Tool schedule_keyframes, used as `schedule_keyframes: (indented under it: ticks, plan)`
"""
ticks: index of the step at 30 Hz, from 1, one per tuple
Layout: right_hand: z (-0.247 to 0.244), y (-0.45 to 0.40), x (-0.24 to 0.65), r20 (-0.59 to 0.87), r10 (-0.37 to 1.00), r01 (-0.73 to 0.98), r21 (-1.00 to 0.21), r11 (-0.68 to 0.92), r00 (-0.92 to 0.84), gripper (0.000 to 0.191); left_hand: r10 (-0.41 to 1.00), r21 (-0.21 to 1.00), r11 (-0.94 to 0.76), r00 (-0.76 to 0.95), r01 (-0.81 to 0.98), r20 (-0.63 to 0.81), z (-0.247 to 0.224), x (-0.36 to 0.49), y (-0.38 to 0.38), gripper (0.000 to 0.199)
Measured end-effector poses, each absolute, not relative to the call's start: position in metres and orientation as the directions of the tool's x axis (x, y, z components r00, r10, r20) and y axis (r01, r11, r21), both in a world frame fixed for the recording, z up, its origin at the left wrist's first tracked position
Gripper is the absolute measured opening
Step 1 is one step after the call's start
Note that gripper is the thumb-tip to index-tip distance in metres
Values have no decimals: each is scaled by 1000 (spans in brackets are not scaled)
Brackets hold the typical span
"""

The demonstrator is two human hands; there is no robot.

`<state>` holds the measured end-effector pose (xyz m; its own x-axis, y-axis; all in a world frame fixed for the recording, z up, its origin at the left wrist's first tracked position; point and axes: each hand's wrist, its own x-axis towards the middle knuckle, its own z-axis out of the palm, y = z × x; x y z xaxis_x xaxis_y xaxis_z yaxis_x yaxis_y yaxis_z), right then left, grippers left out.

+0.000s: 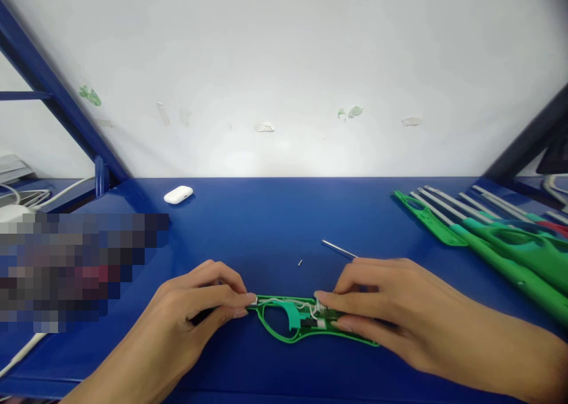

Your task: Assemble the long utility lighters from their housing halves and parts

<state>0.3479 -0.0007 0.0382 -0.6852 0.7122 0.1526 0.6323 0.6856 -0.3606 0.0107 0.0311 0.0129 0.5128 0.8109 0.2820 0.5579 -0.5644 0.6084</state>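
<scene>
An opened long-nosed lighter (290, 335) lies low in the middle of the head view, its green half shell facing up. Inside it show a teal trigger, a white wire or tube, and black and white parts. With thumb and fingers, my left hand (202, 303) pinches its narrow left end. My right hand (390, 306) closes on the body at the other end, covering part of the insides. Beyond my right fingers a thin metal rod (338, 248) rests on the table, one end hidden behind that hand. A tiny metal piece (300, 263) lies just behind the shell.
Several green long-nosed lighters (510, 262) with metal tubes lie at the right, beside an empty green half shell (428, 217). A white earbud case (178, 194) sits at the back left of the blue table (248, 220). Blurred blocks cover the left side, near a white cable (24, 354).
</scene>
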Motion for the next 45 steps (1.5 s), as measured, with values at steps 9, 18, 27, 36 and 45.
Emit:
schedule_keyframes:
  ticks: [9, 18, 27, 36, 45]
  plan:
    - [40, -2, 349, 145, 718, 638, -364, 678, -681, 26, 689, 446, -720, 623, 531, 371, 34, 9, 27, 45]
    - [39, -1, 349, 156, 712, 630, -365, 686, -685, 27, 749, 475, -661, 542, 581, 381, 10, 7, 25, 38]
    - [42, -2, 347, 149, 717, 630, -381, 677, -681, 27, 709, 366, -704, 633, 608, 311, 26, 10, 15, 39]
    - [39, -2, 350, 127, 733, 653, -371, 660, -669, 26, 634, 211, -765, 651, 609, 418, 16, 36, 1, 44]
    - [42, -5, 347, 145, 730, 656, -349, 669, -668, 30, 599, 211, -801, 754, 560, 270, 9, 40, 6, 48]
